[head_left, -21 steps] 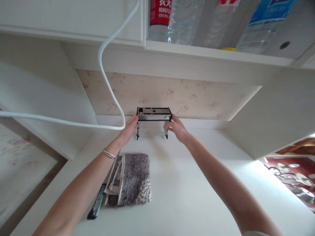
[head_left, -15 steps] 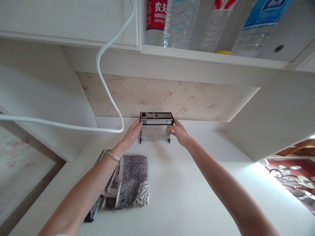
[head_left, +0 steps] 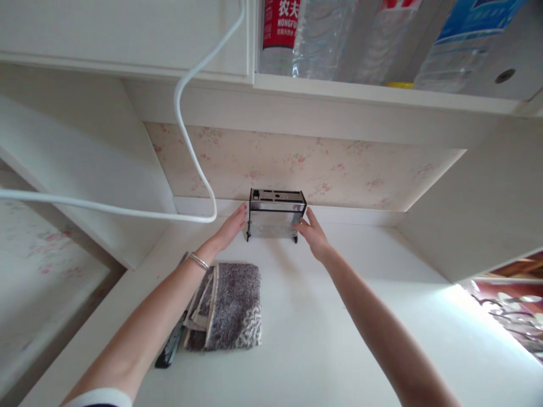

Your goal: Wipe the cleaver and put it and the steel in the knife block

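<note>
Between both hands' fingers point(head_left: 241, 210), metal rack point(head_left: 276, 215)

Bottles point(head_left: 322, 34) cropped by top edge

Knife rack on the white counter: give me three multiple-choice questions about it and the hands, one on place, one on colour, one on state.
1. Where does the knife rack stand?
A. at the back of the counter, near the floral wall
B. on the folded towel
C. on the upper shelf

2. What colour is the cable hanging at the left?
A. black
B. white
C. red

3. How are the hands at the rack?
A. both clenched around its top
B. one on each side, fingers extended
C. both resting on the towel

Answers: 1 A, its feet are on the counter by the wall. 2 B, it is plainly white. 3 B, left hand and right hand flank it.
</note>
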The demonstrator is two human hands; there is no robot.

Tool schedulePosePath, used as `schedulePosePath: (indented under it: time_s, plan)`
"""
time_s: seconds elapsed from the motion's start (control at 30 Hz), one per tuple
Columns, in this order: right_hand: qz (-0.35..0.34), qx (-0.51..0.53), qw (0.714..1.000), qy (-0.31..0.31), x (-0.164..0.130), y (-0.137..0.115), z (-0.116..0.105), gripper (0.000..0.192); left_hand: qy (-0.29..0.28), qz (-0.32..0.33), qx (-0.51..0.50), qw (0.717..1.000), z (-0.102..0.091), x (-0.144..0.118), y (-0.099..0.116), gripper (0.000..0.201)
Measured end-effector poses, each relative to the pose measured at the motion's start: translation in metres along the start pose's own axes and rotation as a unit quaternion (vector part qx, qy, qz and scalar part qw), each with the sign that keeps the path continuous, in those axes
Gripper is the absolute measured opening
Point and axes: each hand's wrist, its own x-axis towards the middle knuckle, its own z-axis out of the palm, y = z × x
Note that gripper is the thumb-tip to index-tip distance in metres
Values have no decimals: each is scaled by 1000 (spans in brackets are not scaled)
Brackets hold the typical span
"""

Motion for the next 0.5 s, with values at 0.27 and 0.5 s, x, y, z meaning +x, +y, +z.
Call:
schedulePosePath:
  time_s: [0.27, 0.5]
  plan:
    - [288, 154, 941, -92, -99, 86, 24, 34, 58, -4, 192, 980, -24, -138, -17, 30]
    - [338, 156, 918, -140, -135, 96, 65, 36, 148, 0, 436, 888, -66, -246, -51, 26]
